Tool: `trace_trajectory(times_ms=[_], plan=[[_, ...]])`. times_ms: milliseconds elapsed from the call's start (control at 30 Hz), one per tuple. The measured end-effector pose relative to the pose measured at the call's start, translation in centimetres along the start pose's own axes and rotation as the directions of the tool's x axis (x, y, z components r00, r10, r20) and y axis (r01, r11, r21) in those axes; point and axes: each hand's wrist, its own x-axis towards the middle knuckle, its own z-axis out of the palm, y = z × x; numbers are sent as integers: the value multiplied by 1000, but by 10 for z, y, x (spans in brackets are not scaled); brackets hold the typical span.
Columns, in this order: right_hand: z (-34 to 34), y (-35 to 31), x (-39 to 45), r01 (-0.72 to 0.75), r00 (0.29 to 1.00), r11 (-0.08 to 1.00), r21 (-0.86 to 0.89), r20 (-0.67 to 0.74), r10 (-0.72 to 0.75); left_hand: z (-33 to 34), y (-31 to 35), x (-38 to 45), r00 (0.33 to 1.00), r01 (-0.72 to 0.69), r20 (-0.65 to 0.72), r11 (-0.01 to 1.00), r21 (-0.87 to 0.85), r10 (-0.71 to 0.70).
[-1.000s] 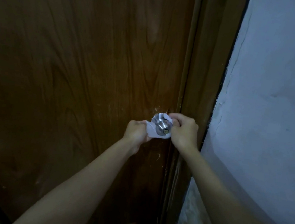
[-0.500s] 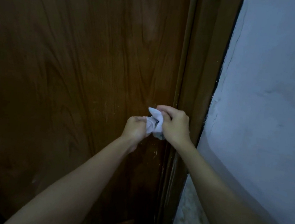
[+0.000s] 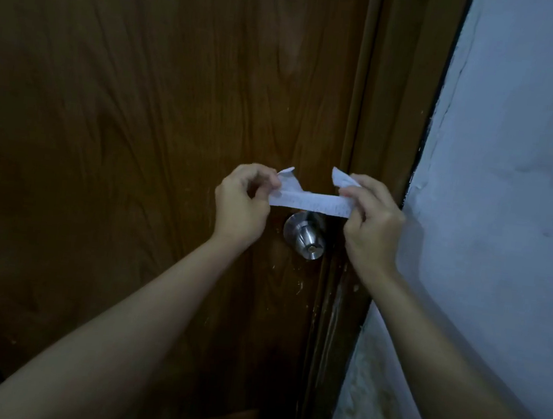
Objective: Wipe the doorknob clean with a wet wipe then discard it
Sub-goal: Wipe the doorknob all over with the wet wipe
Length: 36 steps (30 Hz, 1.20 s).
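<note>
A round silver doorknob (image 3: 306,235) sticks out of the dark brown wooden door (image 3: 140,125), close to its right edge. Just above the knob a white wet wipe (image 3: 310,202) is stretched into a flat horizontal strip, clear of the metal. My left hand (image 3: 243,203) pinches the strip's left end and my right hand (image 3: 371,225) pinches its right end. A small corner of the wipe sticks up at each hand. The knob is bare and fully in sight between my two wrists.
The brown door frame (image 3: 392,119) runs vertically just right of the knob. A pale bluish-white wall (image 3: 510,201) fills the right side. The light is dim.
Both hands lifted the wipe off the knob and pulled apart, stretching the bunched wipe into a strip above it. The knob, covered half a second ago, is now uncovered.
</note>
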Motion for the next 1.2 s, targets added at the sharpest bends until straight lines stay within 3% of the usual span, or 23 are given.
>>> trace_trajectory(times_ms=[100,200,267,400,633,833,933,1067,1133,1200], plan=[[5,6,-4,163,959,983,-83,246,-139,3,-8,-1,984,-167,104,961,220,147],[12,22,-23,187,897,971,-148,428,-107,8,-31,-11,940,-222,330,891,395,88],[16,32,-41,139,868,976,-169,495,-38,11,-49,-20,916,-189,400,872,452,-9],[27,43,-69,-63,893,985,-163,430,129,20,-65,-33,907,-105,411,899,425,-89],[30,46,-90,-142,867,969,-203,447,221,42,-67,-47,929,-91,360,896,435,-80],[29,35,-91,-18,945,974,-227,314,91,39,-74,-63,874,-78,450,861,502,-183],[30,48,-101,10,925,967,-256,370,88,37,-74,-61,846,-147,507,844,515,-163],[25,55,-113,-144,846,975,-172,490,212,33,-77,-62,811,-125,537,830,544,-230],[21,52,-114,-132,894,977,-169,405,191,28,-79,-64,813,-144,538,817,558,-224],[12,40,-106,-114,939,989,-90,316,137,20,-77,-65,867,-141,480,860,490,-131]])
